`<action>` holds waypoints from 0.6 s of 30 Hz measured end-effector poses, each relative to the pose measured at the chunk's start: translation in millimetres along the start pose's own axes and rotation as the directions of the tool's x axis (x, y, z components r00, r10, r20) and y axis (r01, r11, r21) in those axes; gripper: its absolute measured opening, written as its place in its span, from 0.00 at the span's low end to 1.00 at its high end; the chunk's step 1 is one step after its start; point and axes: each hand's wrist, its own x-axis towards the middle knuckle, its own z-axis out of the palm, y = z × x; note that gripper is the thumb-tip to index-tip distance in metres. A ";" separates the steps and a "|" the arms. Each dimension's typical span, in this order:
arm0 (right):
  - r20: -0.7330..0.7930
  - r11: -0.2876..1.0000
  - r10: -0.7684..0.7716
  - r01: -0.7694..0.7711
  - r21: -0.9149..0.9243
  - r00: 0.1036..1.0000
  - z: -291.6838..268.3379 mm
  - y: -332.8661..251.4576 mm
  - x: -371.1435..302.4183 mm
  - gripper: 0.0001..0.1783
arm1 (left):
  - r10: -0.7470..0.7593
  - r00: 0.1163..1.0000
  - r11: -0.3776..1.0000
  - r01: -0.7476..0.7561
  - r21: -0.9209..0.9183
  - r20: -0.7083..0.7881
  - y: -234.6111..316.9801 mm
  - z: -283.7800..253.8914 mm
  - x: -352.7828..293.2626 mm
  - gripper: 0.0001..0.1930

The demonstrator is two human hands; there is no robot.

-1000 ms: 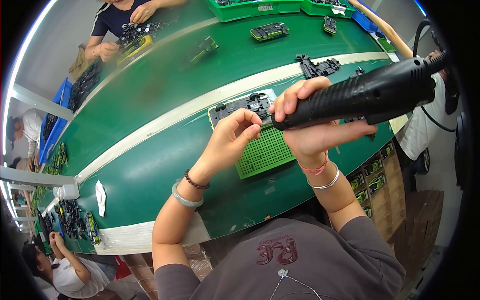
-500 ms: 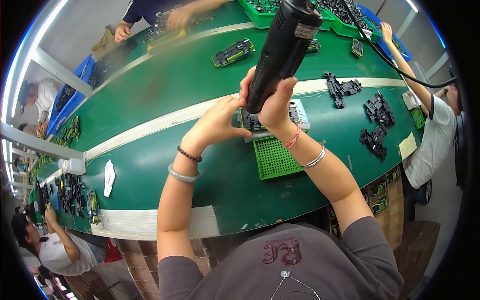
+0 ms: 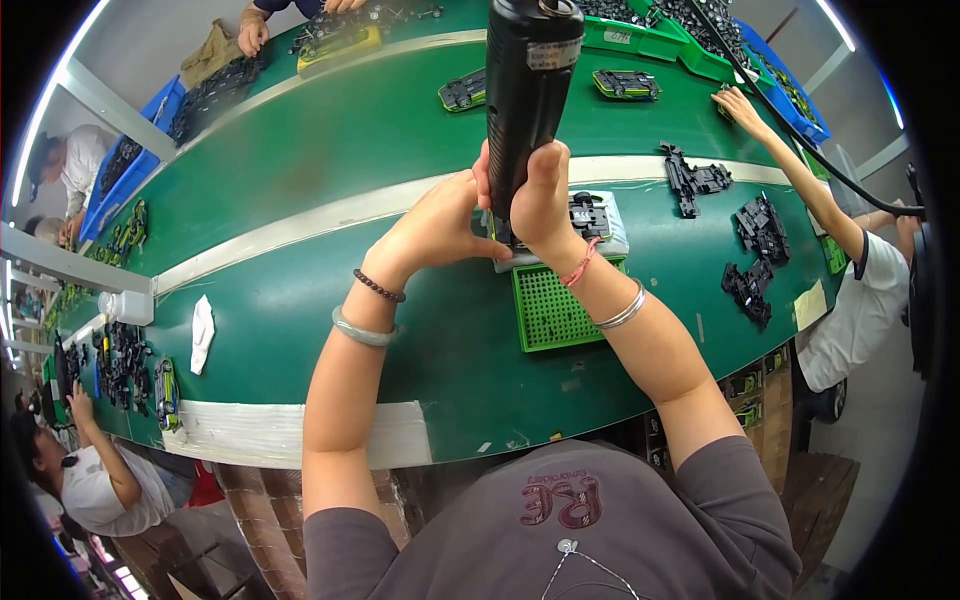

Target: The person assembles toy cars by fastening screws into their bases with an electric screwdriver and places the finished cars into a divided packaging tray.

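While the green worktable [image 3: 290, 300] fills my view, a black power screwdriver [image 3: 522, 95] is gripped by the right hand [image 3: 542, 208].
I can't tell whether the left hand [image 3: 430, 228] grips; beyond the green perforated tray [image 3: 568, 344], both partly block the upturned toy car [image 3: 590, 216], left of black chassis parts [image 3: 762, 228].

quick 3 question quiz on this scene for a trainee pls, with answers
1. Which hand grips the black tool?
2. True or false: the green basket lies nearer the person than the car being worked on.
3. Where is the left hand? a) in the basket b) at the car's left end c) on the tool's cord

Key: 1. The right hand. 2. True. 3. b
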 end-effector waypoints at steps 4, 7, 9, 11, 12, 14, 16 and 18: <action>0.024 0.999 0.033 -0.033 0.007 0.999 1.2 1.2 2.2 0.41 | 0.050 0.998 0.999 -0.050 0.013 -0.030 -5.5 0.7 -1.4 0.36; -0.009 0.998 0.059 -0.059 -0.005 0.998 -0.5 -2.4 4.5 0.41 | -0.031 1.000 1.000 0.031 0.006 -0.002 -2.9 0.5 -0.7 0.28; -0.027 0.999 0.053 -0.053 -0.011 0.998 -2.5 -2.3 3.4 0.41 | 0.003 1.000 1.000 -0.003 -0.016 -0.009 -3.9 3.4 1.7 0.28; -0.053 0.999 0.035 -0.036 -0.016 0.998 -4.1 -2.8 2.9 0.41 | 0.047 0.999 0.998 -0.047 -0.030 -0.009 -2.6 4.8 4.0 0.29; -0.049 0.999 0.042 -0.043 -0.011 0.998 -3.9 -2.3 2.4 0.41 | 0.058 0.998 0.998 -0.058 -0.028 -0.008 0.0 5.0 2.6 0.29; -0.035 0.997 0.070 -0.069 0.034 0.997 -7.8 -3.6 2.1 0.42 | 0.105 0.994 0.994 -0.105 -0.016 -0.005 -5.2 10.0 3.9 0.31; -0.064 0.989 0.055 -0.046 0.139 0.996 -11.6 -15.4 1.3 0.47 | 0.103 0.994 0.995 -0.103 0.003 -0.027 -12.7 10.0 -0.1 0.31; -0.099 0.977 0.027 -0.005 0.215 0.995 -27.7 -44.6 0.0 0.55 | 0.009 0.999 0.999 -0.011 -0.036 -0.052 -7.8 -1.3 -0.7 0.29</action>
